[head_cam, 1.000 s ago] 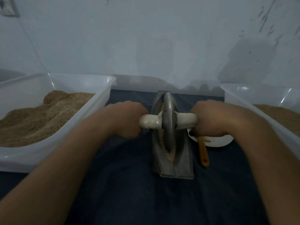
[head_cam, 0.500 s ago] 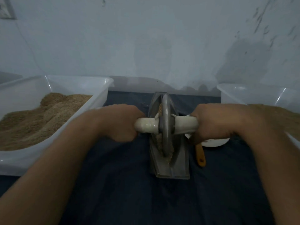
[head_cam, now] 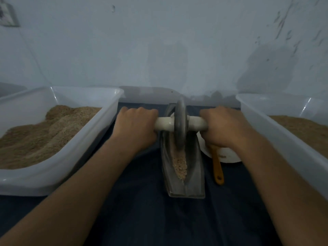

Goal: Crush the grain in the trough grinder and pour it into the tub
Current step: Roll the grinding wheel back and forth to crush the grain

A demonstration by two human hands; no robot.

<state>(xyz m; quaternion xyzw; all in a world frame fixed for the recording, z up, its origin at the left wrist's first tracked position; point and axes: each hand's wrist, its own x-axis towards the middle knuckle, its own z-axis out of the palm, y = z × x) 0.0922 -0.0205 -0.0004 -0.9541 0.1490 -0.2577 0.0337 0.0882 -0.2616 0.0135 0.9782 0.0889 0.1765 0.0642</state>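
A grey metal trough grinder (head_cam: 196, 176) lies lengthwise on the dark cloth in front of me. Its grey wheel (head_cam: 180, 126) stands upright in the far half of the groove, on a pale cross handle (head_cam: 164, 124). My left hand (head_cam: 135, 127) grips the handle's left end and my right hand (head_cam: 222, 127) grips its right end. Crushed pale grain (head_cam: 180, 166) lies bare in the near half of the groove. A clear plastic tub (head_cam: 99, 139) with a heap of brown grain stands at the left. Another clear tub (head_cam: 276, 137) with grain stands at the right.
A white dish (head_cam: 229, 155) sits right of the trough, partly under my right wrist, with a yellow-handled tool (head_cam: 218, 167) resting on it and the cloth. A pale wall rises close behind everything. Dark blue cloth (head_cam: 159, 219) covers the surface toward me.
Both hands have pushed the wheel away from me along the trough, from the middle to the far half. The grain in the near half now lies uncovered.
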